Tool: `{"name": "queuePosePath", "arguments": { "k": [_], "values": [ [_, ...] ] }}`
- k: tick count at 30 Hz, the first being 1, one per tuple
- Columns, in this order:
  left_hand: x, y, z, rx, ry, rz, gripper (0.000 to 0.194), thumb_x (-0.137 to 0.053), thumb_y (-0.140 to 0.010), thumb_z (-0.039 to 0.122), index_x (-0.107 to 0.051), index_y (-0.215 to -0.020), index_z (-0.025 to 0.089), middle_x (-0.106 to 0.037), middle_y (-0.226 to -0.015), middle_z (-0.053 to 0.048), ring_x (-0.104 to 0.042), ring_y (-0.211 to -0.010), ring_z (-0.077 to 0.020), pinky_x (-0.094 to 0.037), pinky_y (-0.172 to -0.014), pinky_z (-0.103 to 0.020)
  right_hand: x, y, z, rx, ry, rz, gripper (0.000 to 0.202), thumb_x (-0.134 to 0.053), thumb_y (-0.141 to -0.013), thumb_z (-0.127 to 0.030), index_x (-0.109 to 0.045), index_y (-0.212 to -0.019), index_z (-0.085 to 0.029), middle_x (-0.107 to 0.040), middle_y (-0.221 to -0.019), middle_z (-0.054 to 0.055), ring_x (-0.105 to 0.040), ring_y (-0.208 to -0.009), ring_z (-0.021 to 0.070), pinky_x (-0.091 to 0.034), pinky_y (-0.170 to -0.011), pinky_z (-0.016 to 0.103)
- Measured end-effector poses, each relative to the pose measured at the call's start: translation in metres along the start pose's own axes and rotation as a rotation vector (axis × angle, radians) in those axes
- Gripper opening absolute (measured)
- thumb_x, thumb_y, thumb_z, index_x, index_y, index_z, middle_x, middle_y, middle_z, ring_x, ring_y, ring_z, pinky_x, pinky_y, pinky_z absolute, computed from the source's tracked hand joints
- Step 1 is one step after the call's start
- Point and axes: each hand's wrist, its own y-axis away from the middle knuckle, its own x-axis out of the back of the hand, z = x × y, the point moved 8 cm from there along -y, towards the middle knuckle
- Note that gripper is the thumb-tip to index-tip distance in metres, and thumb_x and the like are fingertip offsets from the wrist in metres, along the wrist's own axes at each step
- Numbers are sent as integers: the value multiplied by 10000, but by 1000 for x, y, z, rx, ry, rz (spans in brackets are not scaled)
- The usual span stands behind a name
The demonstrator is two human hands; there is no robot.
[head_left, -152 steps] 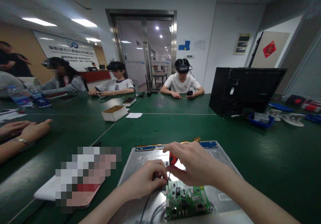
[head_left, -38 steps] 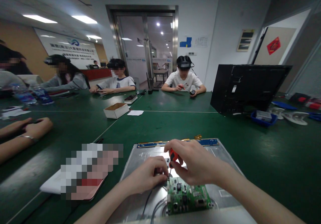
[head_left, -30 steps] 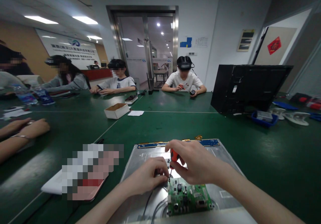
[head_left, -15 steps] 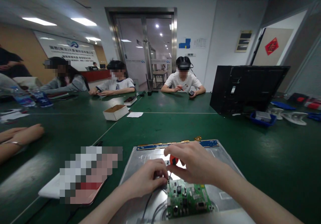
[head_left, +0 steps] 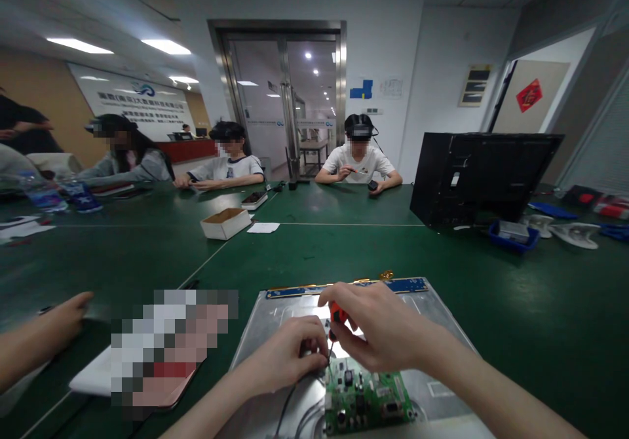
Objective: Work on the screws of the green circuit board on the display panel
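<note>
A screwdriver with a red and black handle (head_left: 337, 313) stands nearly upright in my right hand (head_left: 378, 327), gripped between thumb and fingers. Its shaft points down at the upper left corner of a green circuit board (head_left: 368, 393). Beside the tip, my left hand (head_left: 289, 354) has its thumb and fingers closed together; whatever they pinch is hidden. The board lies on a silver metal panel (head_left: 253, 334) with a blue strip board (head_left: 295, 291) along its far edge. Dark cables (head_left: 285, 406) run under my left wrist.
To the left lie a pink phone-like slab (head_left: 170, 386) and a white item (head_left: 91, 373), partly pixelated. Another person's hand (head_left: 73, 311) is beyond them. An open white box (head_left: 226, 224), a black monitor (head_left: 484, 177) and a blue tray (head_left: 514, 236) stand farther back. Several people sit around the green table.
My right fingers have shifted slightly around the screwdriver handle, with its tip still at the board corner. My left hand stays nearly put. The neighbouring person's hand at left has moved and turned.
</note>
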Motion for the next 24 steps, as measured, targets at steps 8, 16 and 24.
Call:
{"name": "queuePosePath", "arguments": {
  "k": [8, 16, 24],
  "values": [
    [0, 3, -1, 47, -27, -24, 54, -644, -793, 187, -668, -841, 182, -695, -931, -35, -614, -883, -230, -464, -807, -322, -6, -1, 3, 18, 57, -10, 176, -587, -993, -279, -590, -1145, -191, -774, -921, 36, -651, -683, 158, -287, -585, 289],
    [0, 2, 0, -21, -18, 17, 24, -674, -799, 185, -670, -778, 174, -646, -804, -4, -586, -776, -192, -416, -707, -282, -1, 2, -4, 57, -13, 24, 338, -565, -888, -193, -541, -1225, -162, -739, -1012, 75, -636, -728, 178, -362, -625, 301],
    [1, 2, 3, -12, -12, 1, 71, -672, -775, 142, -711, -826, 172, -627, -775, 8, -565, -738, -176, -401, -681, -274, -4, 0, 1, -14, 18, 0, 380, -570, -873, -169, -556, -1253, -165, -739, -878, 48, -638, -705, 182, -340, -606, 293]
  ]
}}
